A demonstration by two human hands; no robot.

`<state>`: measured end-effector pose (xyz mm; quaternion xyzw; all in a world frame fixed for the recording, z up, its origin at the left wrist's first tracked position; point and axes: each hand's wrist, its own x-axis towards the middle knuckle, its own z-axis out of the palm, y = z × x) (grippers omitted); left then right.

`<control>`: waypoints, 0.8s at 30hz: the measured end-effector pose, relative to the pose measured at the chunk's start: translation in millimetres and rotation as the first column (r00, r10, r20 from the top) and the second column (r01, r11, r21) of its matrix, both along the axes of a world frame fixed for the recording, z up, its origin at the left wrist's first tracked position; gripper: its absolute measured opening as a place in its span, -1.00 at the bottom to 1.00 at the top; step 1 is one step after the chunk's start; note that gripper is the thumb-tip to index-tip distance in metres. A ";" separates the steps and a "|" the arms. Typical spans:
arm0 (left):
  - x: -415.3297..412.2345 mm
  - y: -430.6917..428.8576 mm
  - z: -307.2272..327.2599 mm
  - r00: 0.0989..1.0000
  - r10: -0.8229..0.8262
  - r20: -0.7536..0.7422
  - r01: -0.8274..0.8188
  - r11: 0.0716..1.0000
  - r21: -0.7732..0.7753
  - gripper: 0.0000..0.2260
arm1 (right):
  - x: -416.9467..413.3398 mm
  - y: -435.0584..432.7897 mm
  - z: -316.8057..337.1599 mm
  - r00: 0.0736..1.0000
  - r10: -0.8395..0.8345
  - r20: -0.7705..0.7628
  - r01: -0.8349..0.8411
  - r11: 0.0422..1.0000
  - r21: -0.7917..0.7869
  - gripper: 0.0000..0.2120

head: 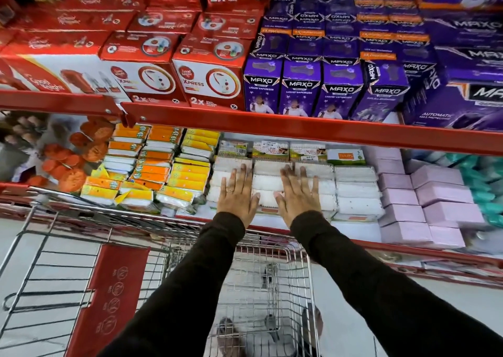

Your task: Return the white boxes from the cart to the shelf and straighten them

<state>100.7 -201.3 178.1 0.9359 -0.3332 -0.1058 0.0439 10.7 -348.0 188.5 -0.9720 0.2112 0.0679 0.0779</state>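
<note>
Far left on the lower shelf (272, 222), orange packets (79, 163), then stacks of orange and yellow packs (160, 171). Next, the white boxes (356, 190), stacked in rows on the shelf, and that's where I am. My left hand (238, 196) lies flat on the left stacks, palm down, fingers straight and close together, thumb out to the side, a ring on one finger. My right hand (298, 194) sits just beside it on the next stacks, also flat, fingers slightly spread. Neither hand is gripping anything; both press on the box tops. Right of the white boxes, pink boxes (435, 193), then teal packs (490, 182) at the edge. Below my dark sleeves, the wire cart (296, 275) sits against the shelf; I see no white boxes in its basket. Above: red cartons (152, 65) left, purple cartons (340, 84) right.
</note>
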 end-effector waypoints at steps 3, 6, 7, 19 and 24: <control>0.3 0.7 -5.7 1.000 0.009 0.012 -0.009 1.000 0.016 -0.28 | -0.3 0.5 -6.6 1.000 -0.026 -0.005 0.026 0.999 0.036 -0.39; -1.6 -2.0 -0.8 1.000 0.017 0.002 -0.017 1.000 0.020 -0.26 | 0.0 0.2 -5.1 1.000 -0.030 0.002 0.030 0.996 0.079 -0.39; -3.0 -3.1 1.3 1.000 0.030 0.001 -0.030 1.000 0.007 -0.25 | -1.1 -1.5 -2.9 0.999 -0.031 0.020 0.029 0.995 0.098 -0.39; -65.9 -91.5 -0.6 0.997 -0.070 -0.025 0.069 0.996 -0.063 -0.29 | -66.9 -91.0 -12.2 0.978 -0.207 0.009 0.207 0.978 0.006 -0.26; -72.9 -91.0 7.1 0.999 -0.017 -0.041 0.015 0.998 -0.054 -0.26 | -69.7 -92.3 -5.9 0.980 -0.198 0.005 0.197 0.977 0.080 -0.40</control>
